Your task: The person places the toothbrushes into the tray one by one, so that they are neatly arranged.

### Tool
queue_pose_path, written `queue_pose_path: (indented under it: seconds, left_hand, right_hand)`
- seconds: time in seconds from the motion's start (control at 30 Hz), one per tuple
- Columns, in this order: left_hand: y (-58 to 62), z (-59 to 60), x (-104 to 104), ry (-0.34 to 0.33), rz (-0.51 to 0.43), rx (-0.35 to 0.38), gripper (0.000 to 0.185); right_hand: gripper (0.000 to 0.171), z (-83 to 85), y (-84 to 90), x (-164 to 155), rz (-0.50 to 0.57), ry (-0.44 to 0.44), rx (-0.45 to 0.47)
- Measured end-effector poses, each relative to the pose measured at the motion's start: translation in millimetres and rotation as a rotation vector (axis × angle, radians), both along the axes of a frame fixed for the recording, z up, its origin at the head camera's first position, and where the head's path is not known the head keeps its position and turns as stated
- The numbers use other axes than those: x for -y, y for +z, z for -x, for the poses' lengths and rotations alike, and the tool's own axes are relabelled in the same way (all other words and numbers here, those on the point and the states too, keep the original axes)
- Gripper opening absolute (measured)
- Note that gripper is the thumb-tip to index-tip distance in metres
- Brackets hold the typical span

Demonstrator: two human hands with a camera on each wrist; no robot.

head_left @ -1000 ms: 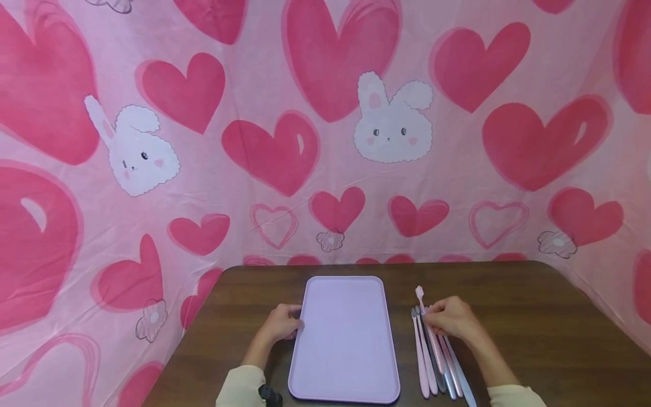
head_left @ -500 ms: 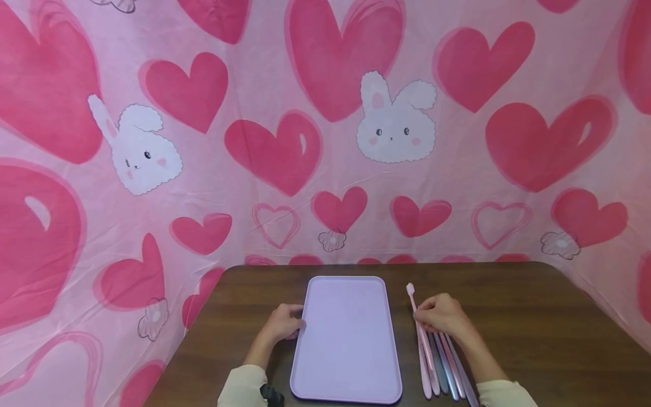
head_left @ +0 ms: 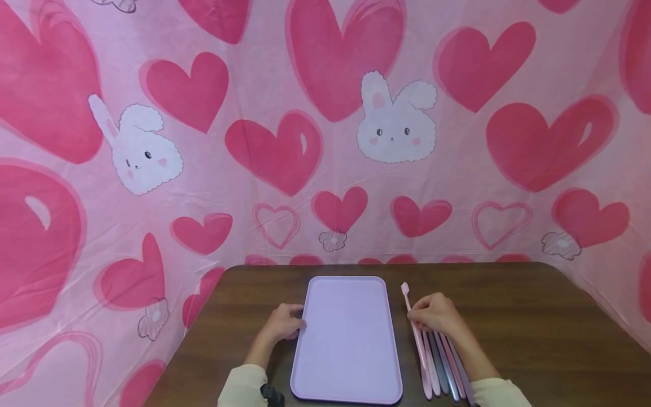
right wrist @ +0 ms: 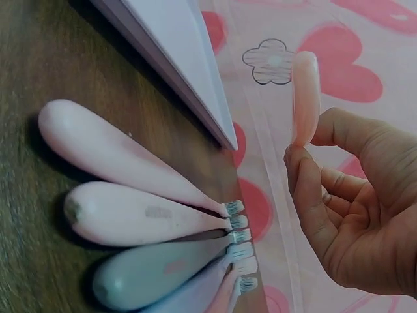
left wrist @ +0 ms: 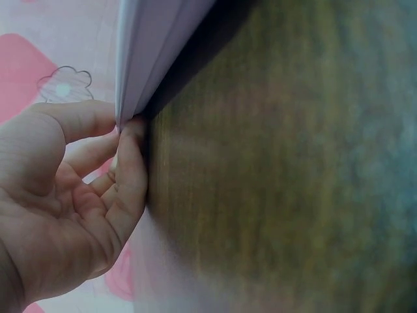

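Fingers point(right wrist: 306, 189) of my right hand point(head_left: 434, 318) pinch a pink toothbrush point(head_left: 413, 325), lifted above the other toothbrushes point(head_left: 443, 364) lying near the table's point(head_left: 534, 333) front edge. Left hand point(head_left: 282, 323) grips the tray's point(head_left: 346, 339) left rim, tray lying mid-table.

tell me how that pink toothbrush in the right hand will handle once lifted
The pink toothbrush looks thin and plastic, so probably light and stiff. The right hand pinches it with fingertips only, so its smooth, rounded handle might slip or swivel.
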State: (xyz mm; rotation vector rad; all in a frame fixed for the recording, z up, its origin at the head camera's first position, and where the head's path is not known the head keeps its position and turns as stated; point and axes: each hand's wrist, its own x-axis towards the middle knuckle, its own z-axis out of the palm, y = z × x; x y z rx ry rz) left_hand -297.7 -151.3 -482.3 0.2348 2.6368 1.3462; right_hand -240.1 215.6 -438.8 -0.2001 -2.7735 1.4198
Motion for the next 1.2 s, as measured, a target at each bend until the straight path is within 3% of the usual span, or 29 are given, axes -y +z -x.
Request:
queue_pose_path:
  seconds: [0.77,1.03,1.2]
  left_hand:
    - [5.9,-3.5,-3,0.008,0.013,0.0,0.05]
    - [2.7,-1.9,-4,0.01,0.007,-0.006,0.05]
    - [-0.6,-1.4,-2,0.015,0.008,-0.003,0.051]
  right_hand:
    - [0.01,3.3,-9.7,29,0.055,-0.004,-0.016]
    - [0.008,4.2,-12.9,33,0.004,-0.018,-0.024]
    - [0.008,5.0,-17.0,37,0.039,-0.021,-0.013]
